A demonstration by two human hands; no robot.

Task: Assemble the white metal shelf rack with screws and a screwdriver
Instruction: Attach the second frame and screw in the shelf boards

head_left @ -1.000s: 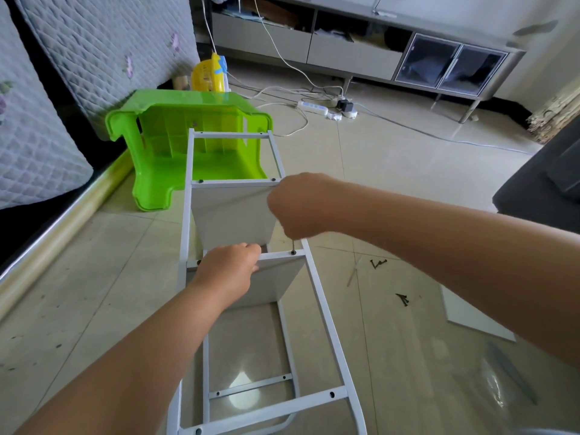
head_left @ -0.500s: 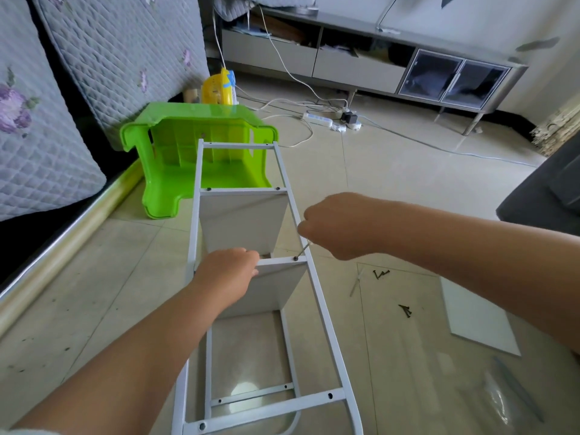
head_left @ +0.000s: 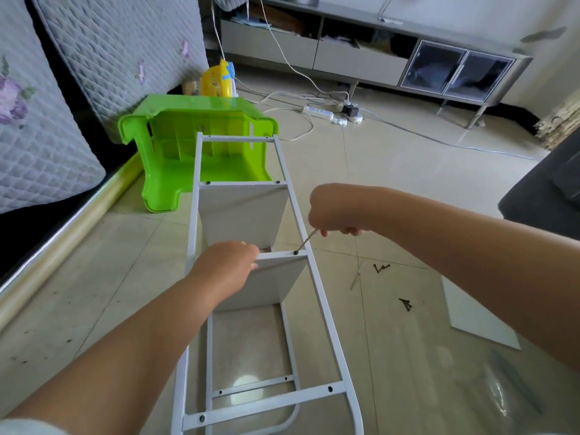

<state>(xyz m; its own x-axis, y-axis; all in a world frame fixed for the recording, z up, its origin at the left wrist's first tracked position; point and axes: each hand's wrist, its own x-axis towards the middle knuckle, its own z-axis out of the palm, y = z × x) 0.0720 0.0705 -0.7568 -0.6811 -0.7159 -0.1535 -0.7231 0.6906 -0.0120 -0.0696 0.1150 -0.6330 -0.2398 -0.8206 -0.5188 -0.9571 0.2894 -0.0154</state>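
Note:
The white metal shelf rack (head_left: 326,321) lies on its side on the tiled floor, running away from me. Two white shelf boards sit in it, the far board (head_left: 241,215) and the near board (head_left: 276,284). My left hand (head_left: 226,265) grips the crossbar at the near board's top edge. My right hand (head_left: 335,211) holds a thin metal screwdriver (head_left: 306,241), slanted down to the left. Its tip sits in a dark screw (head_left: 296,252) at the crossbar's right end. Loose black screws (head_left: 381,267) lie on the floor to the right.
An overturned green plastic stool (head_left: 188,142) props up the rack's far end. A loose white board (head_left: 480,321) and more screws (head_left: 405,304) lie at right, with clear plastic wrap (head_left: 502,387) nearer me. Quilted mattresses (head_left: 47,136) line the left. Cables and a power strip (head_left: 317,112) cross the far floor.
My right hand has moved right and back from above the crossbar, so the screwdriver now leans at a slant into the screw. My left hand stays on the crossbar.

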